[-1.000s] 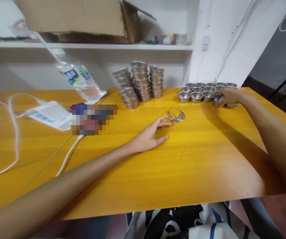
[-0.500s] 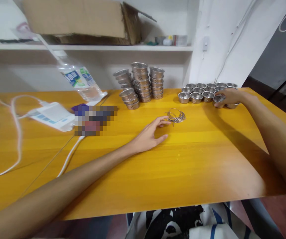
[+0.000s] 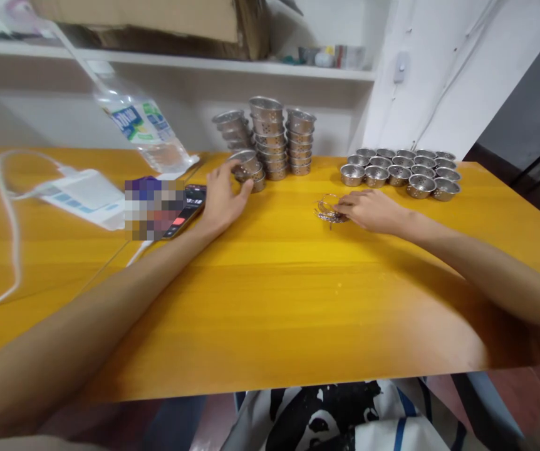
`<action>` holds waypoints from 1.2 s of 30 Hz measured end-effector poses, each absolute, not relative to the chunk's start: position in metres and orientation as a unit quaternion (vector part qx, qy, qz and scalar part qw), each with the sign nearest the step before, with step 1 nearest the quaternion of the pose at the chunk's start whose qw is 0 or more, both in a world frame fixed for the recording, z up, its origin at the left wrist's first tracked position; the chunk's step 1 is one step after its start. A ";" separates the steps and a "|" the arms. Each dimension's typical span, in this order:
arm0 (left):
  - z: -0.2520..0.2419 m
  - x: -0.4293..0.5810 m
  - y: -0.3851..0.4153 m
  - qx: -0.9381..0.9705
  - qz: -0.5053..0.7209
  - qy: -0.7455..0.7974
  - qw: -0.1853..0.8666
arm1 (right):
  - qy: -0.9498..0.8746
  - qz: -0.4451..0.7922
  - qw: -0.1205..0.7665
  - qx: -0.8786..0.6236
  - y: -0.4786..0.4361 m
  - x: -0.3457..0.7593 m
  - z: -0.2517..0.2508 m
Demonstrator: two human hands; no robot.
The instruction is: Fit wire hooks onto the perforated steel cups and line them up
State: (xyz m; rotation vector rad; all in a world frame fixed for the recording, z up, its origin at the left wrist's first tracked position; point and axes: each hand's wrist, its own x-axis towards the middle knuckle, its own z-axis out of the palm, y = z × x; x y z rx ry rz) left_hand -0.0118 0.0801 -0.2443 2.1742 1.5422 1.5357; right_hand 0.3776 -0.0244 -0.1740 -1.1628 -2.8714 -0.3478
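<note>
Metal cups stand in a short stack on the bench; your left hand curves at them, grip unclear. Your right hand touches the wire hoops, mid-bench; can't tell if grasped.

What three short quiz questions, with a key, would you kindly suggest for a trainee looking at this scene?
1. What is at the fingers of the right hand? a) the bottle b) the wire rings c) the phone
2. True or false: the rows of cups stand farther right than the wire rings.
3. Fill the gap: the left hand is at a short ____ of metal cups.

Key: 1. b; 2. true; 3. stack.
</note>
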 end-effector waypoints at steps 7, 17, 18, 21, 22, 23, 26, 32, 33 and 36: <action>-0.252 -0.013 0.090 0.660 0.565 0.494 0.009 | -0.908 -0.190 -0.045 -0.370 -0.021 0.379 -0.183; -0.243 -0.004 0.076 0.657 0.573 0.482 0.083 | -0.891 -0.180 0.032 -0.416 -0.027 0.377 -0.166; -0.244 -0.004 0.076 0.658 0.573 0.481 0.087 | -0.888 -0.181 0.045 -0.421 -0.027 0.378 -0.164; -0.243 -0.004 0.077 0.656 0.568 0.490 0.083 | -0.882 -0.177 0.071 -0.431 -0.028 0.379 -0.157; -0.242 -0.005 0.077 0.653 0.566 0.497 0.083 | -0.882 -0.175 0.074 -0.432 -0.029 0.379 -0.156; -0.240 -0.007 0.076 0.648 0.565 0.505 0.081 | -0.881 -0.174 0.075 -0.433 -0.029 0.379 -0.155; -0.229 -0.010 0.070 0.658 0.548 0.511 0.072 | -0.882 -0.175 0.070 -0.432 -0.029 0.379 -0.157; -0.212 0.031 0.023 0.712 0.577 0.396 0.050 | -0.877 -0.116 0.181 -0.430 -0.033 0.378 -0.149; -0.213 0.044 0.011 0.732 0.561 0.377 0.083 | -0.872 -0.104 0.205 -0.432 -0.035 0.378 -0.145; -0.219 0.080 -0.026 0.798 0.453 0.324 0.231 | -0.865 -0.086 0.234 -0.436 -0.046 0.373 -0.132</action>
